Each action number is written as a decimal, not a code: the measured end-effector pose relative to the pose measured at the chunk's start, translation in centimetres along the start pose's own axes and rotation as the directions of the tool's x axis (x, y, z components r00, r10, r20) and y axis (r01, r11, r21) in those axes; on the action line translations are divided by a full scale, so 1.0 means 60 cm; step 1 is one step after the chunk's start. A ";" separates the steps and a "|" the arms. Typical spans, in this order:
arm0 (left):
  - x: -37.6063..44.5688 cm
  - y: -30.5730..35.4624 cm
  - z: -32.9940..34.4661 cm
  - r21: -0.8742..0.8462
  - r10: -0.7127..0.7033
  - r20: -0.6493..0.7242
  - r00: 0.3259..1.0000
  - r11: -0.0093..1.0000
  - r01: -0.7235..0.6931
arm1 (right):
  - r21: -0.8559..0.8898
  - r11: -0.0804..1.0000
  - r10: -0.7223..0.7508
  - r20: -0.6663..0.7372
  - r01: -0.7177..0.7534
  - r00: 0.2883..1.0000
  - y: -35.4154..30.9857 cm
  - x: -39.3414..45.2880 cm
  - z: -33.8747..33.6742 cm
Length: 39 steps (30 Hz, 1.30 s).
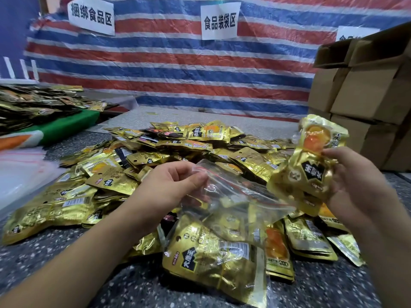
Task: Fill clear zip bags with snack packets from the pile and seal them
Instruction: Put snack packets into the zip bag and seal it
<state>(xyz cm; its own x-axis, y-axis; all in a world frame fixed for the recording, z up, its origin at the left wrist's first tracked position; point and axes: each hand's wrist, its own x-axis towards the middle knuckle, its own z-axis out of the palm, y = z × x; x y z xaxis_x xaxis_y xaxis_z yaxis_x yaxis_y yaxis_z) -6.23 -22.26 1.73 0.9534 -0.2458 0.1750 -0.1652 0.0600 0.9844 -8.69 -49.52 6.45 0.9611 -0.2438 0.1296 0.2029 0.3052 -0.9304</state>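
Hands work over a dark speckled table [66, 270] heaped with gold snack packets. Left hand [171, 185] has fingers curled, pinching the near lip of a clear zip bag [233, 210] at its red-striped mouth and holding the mouth up and open. The bag slopes down toward the near edge of the table, its lower part resting on the surface with several gold packets already inside, the biggest of them [213, 261] lying label up at the bag's bottom. Right hand [353, 185] grips a small bunch of gold packets [311, 165], thumb on the front and fingers wrapped behind; the bunch is held upright just beside the bag mouth, lower end near the open lip, topmost packet showing an orange picture. Whether the bunch touches the bag cannot be told.

Pile of loose packets [169, 150] covers the middle of the table, from the left side across to behind the right hand, with a few more lying flat under the right wrist near the right edge. At the left edge sits a stack of flat clear bags [22, 172], partly blurred. Further left, a separate heap of darker packets [37, 103] lies on a green surface. Brown cardboard boxes [364, 92] are stacked at the far right corner. A red, white and blue striped tarp [178, 70] hangs behind the table, carrying white paper signs [220, 21] with black characters.
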 end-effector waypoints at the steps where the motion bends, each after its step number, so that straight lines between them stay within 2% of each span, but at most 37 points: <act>1: -0.001 0.001 0.000 0.002 -0.003 0.010 1.000 1.000 0.003 | 0.097 0.995 -0.005 0.043 0.001 0.999 -0.002 -0.002 0.001; 4: -0.002 0.001 0.002 0.007 0.005 0.026 1.000 1.000 -0.006 | 0.320 0.947 -0.082 0.123 0.039 0.989 -0.004 -0.007 0.002; 8: -0.002 0.000 0.005 0.011 0.009 0.026 1.000 1.000 -0.009 | 0.381 0.920 -0.173 0.173 0.096 0.970 0.013 -0.009 0.012; 11: -0.003 0.001 0.005 0.020 0.007 0.011 1.000 1.000 -0.007 | 0.272 0.946 -0.248 0.268 0.174 0.931 0.030 -0.011 0.024; 15: -0.004 0.004 0.007 0.005 0.007 0.007 1.000 1.000 -0.007 | 0.043 0.929 -0.366 0.259 0.368 0.894 0.046 -0.018 0.032; 17: -0.004 0.005 0.007 -0.011 -0.002 0.016 1.000 1.000 0.002 | -0.086 0.905 -0.376 0.292 0.416 0.879 0.049 -0.023 0.034; 21: -0.005 0.003 0.005 -0.027 -0.006 0.034 0.999 1.000 0.007 | -0.229 0.853 -0.338 0.441 0.469 0.831 0.053 -0.034 0.038; 24: -0.005 0.000 0.006 -0.025 0.011 0.038 0.999 1.000 -0.010 | -0.318 0.822 -0.287 0.483 0.472 0.827 0.059 -0.037 0.043; 29: -0.005 -0.004 0.011 0.003 0.042 0.036 0.998 0.999 -0.042 | -0.382 0.808 -0.246 0.474 0.449 0.846 0.066 -0.042 0.053; 34: -0.007 -0.005 0.011 -0.002 0.058 0.026 0.998 0.998 -0.058 | -0.415 0.785 -0.233 0.489 0.460 0.840 0.065 -0.046 0.050; 39: -0.009 -0.007 0.013 0.012 0.075 0.034 0.997 0.997 -0.076 | -0.492 0.738 -0.147 0.549 0.461 0.823 0.070 -0.048 0.051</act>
<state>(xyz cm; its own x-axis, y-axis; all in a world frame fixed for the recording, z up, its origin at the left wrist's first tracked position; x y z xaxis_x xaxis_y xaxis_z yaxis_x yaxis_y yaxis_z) -6.89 -22.87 1.25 0.9290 -0.2738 0.2489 -0.2399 0.0664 0.9685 -10.04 -44.72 3.21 0.8638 0.2602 0.4315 0.5003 -0.3403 -0.7962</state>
